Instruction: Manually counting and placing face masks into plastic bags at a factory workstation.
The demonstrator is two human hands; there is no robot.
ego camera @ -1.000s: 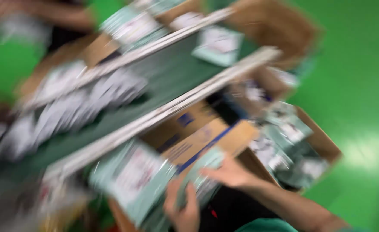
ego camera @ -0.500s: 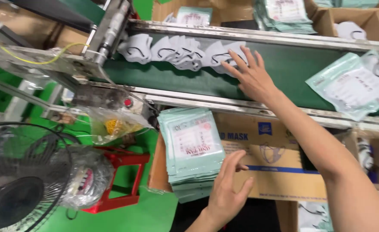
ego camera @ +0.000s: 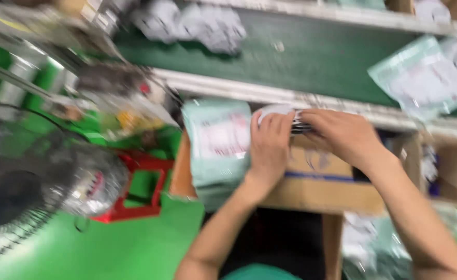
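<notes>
Both hands have come together off the conveyor belt [ego camera: 311, 57]: left hand [ego camera: 270, 148] and right hand [ego camera: 342, 136] pinch a small stack of masks [ego camera: 283, 115], seemingly squaring it above the cardboard box [ego camera: 316, 181]; bagging needs even edges.

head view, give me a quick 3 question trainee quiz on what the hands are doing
1. True or false: both hands meet at a small stack of masks.
2. What lies just beside the left hand? A) pale green packets B) a bottle C) a tool
3. What colour is the belt beyond the right hand?

Key: 1 true. 2 A, the packets. 3 dark green.
</notes>
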